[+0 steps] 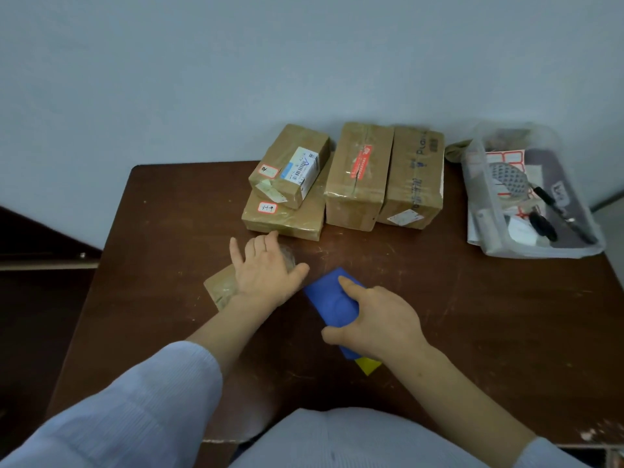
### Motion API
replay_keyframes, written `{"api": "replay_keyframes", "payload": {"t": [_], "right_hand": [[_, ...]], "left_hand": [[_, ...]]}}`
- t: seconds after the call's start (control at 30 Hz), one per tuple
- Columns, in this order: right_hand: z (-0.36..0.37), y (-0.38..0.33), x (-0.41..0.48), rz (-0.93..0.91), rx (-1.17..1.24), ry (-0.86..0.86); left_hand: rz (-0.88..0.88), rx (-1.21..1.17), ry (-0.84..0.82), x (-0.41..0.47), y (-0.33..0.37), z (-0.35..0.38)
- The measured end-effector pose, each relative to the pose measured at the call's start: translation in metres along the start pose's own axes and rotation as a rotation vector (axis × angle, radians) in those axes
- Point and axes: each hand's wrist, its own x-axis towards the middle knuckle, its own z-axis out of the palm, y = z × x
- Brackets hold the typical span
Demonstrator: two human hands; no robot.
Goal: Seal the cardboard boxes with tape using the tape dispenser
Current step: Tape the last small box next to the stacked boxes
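- A dark brown table (472, 332) stands against a pale wall (202, 79); four taped boxes (358, 177) and a clear bin (472, 184) sit at its far edge.
- The right hand (378, 322) grips the blue tape dispenser (332, 298), fingers curled round it, near the table's middle.
- The left hand (266, 268) lies flat, fingers spread, on a small box (221, 287) just beside the dispenser.

Blue tape dispenser (332, 305) sits near small box (219, 286), four taped boxes (358, 184) behind.

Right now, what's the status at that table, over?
Left hand flat on small box. Right hand grips blue tape dispenser beside it. Four more boxes sit behind, out of the way.
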Motion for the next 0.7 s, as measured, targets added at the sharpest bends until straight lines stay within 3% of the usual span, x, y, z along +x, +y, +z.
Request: {"api": "replay_keyframes", "payload": {"t": [0.17,0.3,0.43,0.57,0.7], "right_hand": [[-0.004,0.005,0.007,0.027,-0.004,0.01],[-0.008,0.007,0.01,0.03,-0.003,0.008],[-0.009,0.008,0.012,0.036,-0.011,0.001],[-0.011,0.011,0.015,0.048,-0.007,0.003],[-0.012,0.012,0.018,0.064,-0.014,0.001]], "left_hand": [[-0.06,-0.001,0.014,0.0,0.009,0.001],[-0.002,0.043,0.018,0.001,0.006,0.0],[0.091,0.24,0.019,0.004,0.008,-0.003],[0.209,0.48,-0.102,0.01,0.019,-0.012],[0.202,0.533,-0.261,0.016,0.023,-0.018]]}}
